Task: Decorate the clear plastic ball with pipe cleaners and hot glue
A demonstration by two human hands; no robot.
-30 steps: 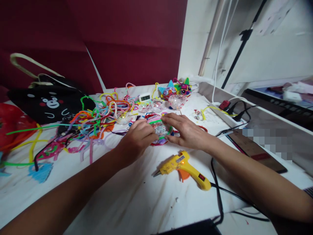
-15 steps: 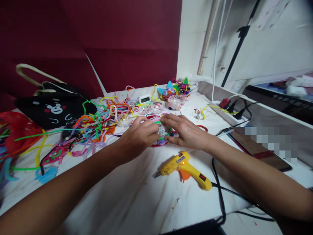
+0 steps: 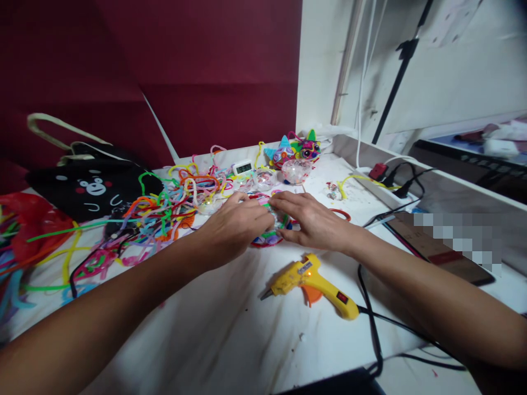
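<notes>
A round, multicoloured pipe-cleaner piece (image 3: 269, 240) lies on the white table under both hands, with a sparkly middle partly covered. My left hand (image 3: 239, 225) is closed over its left side, fingers curled inward. What those fingertips pinch, if anything, is hidden. On the other side, my right hand (image 3: 315, 220) grips the piece's edge between thumb and fingers. A yellow hot glue gun (image 3: 310, 282) rests on its side just in front of the hands, its nozzle pointing left and a small orange light glowing.
Tangled pipe cleaners (image 3: 164, 206) cover the left, near a black bag (image 3: 94, 189) and red plastic bag (image 3: 45, 219). Behind stand a small digital timer (image 3: 242, 167), clear domes (image 3: 296, 171) and colourful cat-like crafts (image 3: 307, 148). Right are a power strip (image 3: 382, 192), tablet (image 3: 436, 247) and black cables (image 3: 370, 323).
My left hand has shifted slightly right over the round piece, covering more of its middle. My right hand stays in place, and the view has tilted a little.
</notes>
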